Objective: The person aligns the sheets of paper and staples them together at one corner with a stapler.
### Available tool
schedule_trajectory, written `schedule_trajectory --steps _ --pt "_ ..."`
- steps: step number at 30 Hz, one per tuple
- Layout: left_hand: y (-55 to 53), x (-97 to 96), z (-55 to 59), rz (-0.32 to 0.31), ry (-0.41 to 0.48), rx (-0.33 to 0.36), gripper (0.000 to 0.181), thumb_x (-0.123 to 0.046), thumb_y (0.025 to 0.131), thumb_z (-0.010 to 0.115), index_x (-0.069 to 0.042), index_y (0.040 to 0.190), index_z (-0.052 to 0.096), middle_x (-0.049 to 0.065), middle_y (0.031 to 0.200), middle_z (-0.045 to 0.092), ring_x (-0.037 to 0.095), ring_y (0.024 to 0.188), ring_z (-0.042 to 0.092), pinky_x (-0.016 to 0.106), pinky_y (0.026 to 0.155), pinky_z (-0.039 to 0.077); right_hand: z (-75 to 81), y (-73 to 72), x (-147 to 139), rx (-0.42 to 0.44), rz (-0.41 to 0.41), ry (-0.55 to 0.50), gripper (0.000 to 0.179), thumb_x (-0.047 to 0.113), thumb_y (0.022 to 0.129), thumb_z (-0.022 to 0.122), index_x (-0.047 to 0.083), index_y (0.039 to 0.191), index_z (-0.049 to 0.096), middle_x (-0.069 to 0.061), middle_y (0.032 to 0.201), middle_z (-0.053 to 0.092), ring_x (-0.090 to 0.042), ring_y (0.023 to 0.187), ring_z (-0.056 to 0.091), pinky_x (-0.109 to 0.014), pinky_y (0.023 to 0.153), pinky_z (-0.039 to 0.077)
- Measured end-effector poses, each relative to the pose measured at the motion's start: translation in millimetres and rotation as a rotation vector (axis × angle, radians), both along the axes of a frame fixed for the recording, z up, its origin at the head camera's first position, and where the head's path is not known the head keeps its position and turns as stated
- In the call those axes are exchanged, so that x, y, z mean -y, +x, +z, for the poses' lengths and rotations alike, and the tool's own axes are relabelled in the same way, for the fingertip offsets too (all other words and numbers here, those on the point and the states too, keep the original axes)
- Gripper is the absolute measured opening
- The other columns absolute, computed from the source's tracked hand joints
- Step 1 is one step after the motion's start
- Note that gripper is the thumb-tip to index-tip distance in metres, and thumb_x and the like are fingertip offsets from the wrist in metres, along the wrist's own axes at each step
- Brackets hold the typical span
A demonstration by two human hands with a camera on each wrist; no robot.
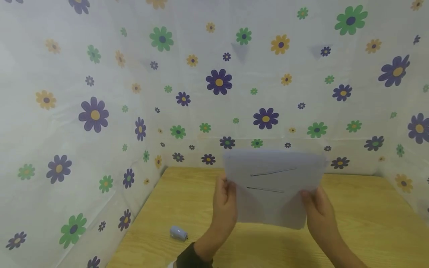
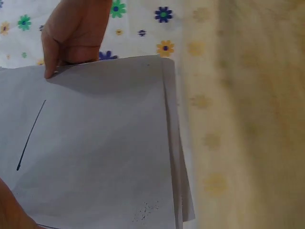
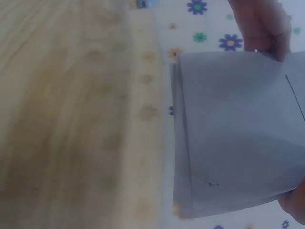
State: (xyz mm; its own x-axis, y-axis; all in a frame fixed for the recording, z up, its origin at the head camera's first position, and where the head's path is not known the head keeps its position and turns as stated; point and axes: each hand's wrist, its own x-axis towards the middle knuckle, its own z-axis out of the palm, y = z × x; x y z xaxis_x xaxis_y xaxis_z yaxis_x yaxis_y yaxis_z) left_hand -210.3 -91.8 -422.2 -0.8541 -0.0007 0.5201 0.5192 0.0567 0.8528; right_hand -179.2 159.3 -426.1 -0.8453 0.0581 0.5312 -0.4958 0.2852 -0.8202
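Both hands hold up white paper (image 1: 271, 204) above the table, one at each side edge. Two thin dark lines are drawn on the face toward me, one above the other, spreading apart to the right. My left hand (image 1: 225, 204) grips the left edge with its thumb on the front; my right hand (image 1: 321, 216) pinches the right edge likewise. More than one layer shows along the lower edge of the paper (image 2: 105, 138) in the left wrist view. Small dark specks mark the paper (image 3: 233, 133) near that edge in the right wrist view. The fingers behind the paper are mostly hidden.
A small light-blue, rounded object (image 1: 178, 233) with a dark tip lies on the wooden table (image 1: 151, 208), left of my left forearm. White sheeting (image 1: 187, 74) with purple, green and orange flowers hangs behind the table and along both sides.
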Motion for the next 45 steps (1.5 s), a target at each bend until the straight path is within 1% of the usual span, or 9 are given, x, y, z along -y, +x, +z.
schedule_trajectory --steps 7,10,14,20,25,29,37,40,45 --pt "3.7 -3.3 -47.3 -0.04 -0.049 0.177 0.031 -0.015 0.112 0.033 -0.016 0.142 0.041 -0.001 0.144 0.049 0.017 0.137 0.045 0.033 0.116 0.037 -35.7 -1.6 0 0.247 -0.054 0.029 0.046 0.026 0.11 0.048 -0.001 0.146 0.037 -0.018 0.145 0.051 0.012 0.117 0.045 -0.002 0.094 0.036" --pt "6.4 -5.3 -56.7 -0.05 -0.077 0.214 0.029 -0.017 0.112 0.034 -0.015 0.14 0.042 0.0 0.14 0.053 0.019 0.133 0.049 0.033 0.112 0.041 -43.5 -1.5 0 0.276 -0.075 0.041 0.047 0.028 0.11 0.046 -0.001 0.146 0.037 -0.02 0.149 0.049 0.0 0.126 0.047 -0.001 0.097 0.033" --pt "5.5 -7.7 -58.4 -0.034 -0.112 0.213 0.025 -0.017 0.112 0.035 -0.016 0.135 0.043 -0.001 0.137 0.055 0.019 0.132 0.051 0.04 0.113 0.041 -46.5 -1.9 -2 0.275 -0.102 0.088 0.045 0.027 0.111 0.043 0.0 0.146 0.038 -0.02 0.149 0.05 -0.017 0.133 0.048 -0.011 0.103 0.039" --pt "0.5 -8.2 -45.4 0.023 -0.138 0.185 0.016 -0.018 0.112 0.036 -0.019 0.126 0.045 -0.004 0.133 0.058 0.016 0.126 0.054 0.036 0.106 0.046 -27.2 -5.2 2 0.161 -0.173 0.072 0.031 0.016 0.108 0.05 -0.001 0.133 0.05 -0.017 0.125 0.065 0.007 0.102 0.057 -0.013 0.083 0.049" --pt "-2.4 -7.7 -20.9 0.008 -0.085 0.058 0.017 -0.018 0.112 0.037 -0.019 0.127 0.045 -0.001 0.128 0.059 0.019 0.117 0.058 0.038 0.095 0.051 -5.0 -9.7 4 0.02 -0.11 -0.016 0.026 0.008 0.107 0.051 -0.001 0.131 0.05 0.002 0.118 0.064 -0.002 0.102 0.064 -0.018 0.083 0.054" --pt "-6.1 -7.9 -13.1 -0.012 -0.052 0.017 0.016 -0.019 0.112 0.036 -0.017 0.125 0.045 0.003 0.126 0.057 0.023 0.115 0.059 0.042 0.094 0.052 -5.1 -14.0 5 -0.01 -0.06 -0.104 0.028 0.005 0.106 0.049 -0.003 0.134 0.048 0.005 0.119 0.062 -0.007 0.106 0.064 -0.017 0.086 0.053" --pt "-8.4 -4.1 -57.7 -0.003 -0.1 0.31 0.031 -0.015 0.111 0.035 -0.013 0.14 0.045 0.005 0.143 0.052 0.024 0.138 0.048 0.051 0.116 0.038 -58.2 -10.8 7 0.206 -0.066 0.038 0.04 0.022 0.112 0.038 -0.002 0.144 0.035 -0.014 0.143 0.049 -0.017 0.129 0.048 -0.004 0.097 0.034" --pt "-8.4 -2.9 -66.9 -0.024 -0.123 0.329 0.033 -0.013 0.11 0.034 -0.011 0.141 0.044 0.008 0.141 0.054 0.028 0.135 0.05 0.053 0.114 0.04 -64.3 -9.1 7 0.198 -0.057 0.061 0.04 0.021 0.112 0.036 -0.003 0.145 0.034 -0.019 0.144 0.048 -0.016 0.13 0.047 -0.003 0.098 0.032" --pt "-10.6 -2.8 -63.6 -0.009 -0.144 0.276 0.03 -0.015 0.111 0.035 -0.015 0.139 0.045 0.005 0.138 0.055 0.024 0.132 0.053 0.049 0.113 0.043 -50.5 -8.5 6 0.171 -0.146 0.114 0.03 0.018 0.11 0.044 -0.002 0.133 0.046 -0.019 0.13 0.061 0.009 0.108 0.051 -0.012 0.087 0.045"
